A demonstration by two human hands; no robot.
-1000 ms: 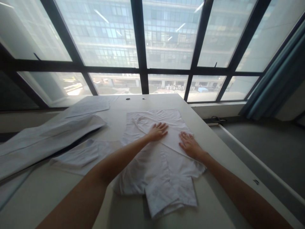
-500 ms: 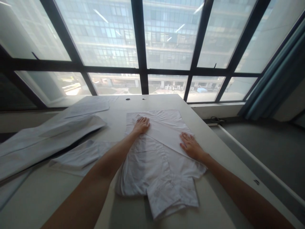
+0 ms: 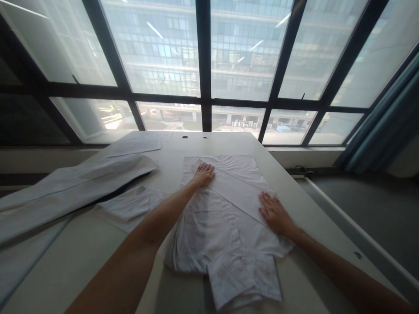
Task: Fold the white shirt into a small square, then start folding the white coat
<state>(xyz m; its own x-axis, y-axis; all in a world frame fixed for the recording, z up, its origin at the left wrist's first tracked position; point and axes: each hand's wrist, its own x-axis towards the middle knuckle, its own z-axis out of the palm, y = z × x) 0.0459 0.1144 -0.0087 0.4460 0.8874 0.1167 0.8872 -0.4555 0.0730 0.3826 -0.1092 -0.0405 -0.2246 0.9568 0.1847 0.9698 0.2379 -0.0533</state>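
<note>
White cotton-like shirt point(image 3: 218, 229) is laid on smooth white surface point(image 3: 172, 150). Shirt is pressed by flat-spread right hand point(image 3: 276, 213) and touched by slightly curled left hand point(image 3: 204, 175), grip unclear.

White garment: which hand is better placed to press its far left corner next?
Probably the left hand: it rests on the white garment near that corner, while the right hand lies near the right edge.

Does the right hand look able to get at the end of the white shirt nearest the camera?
Probably yes: the right hand rests on the white shirt, and nothing covers the near end or stands in between.
</note>
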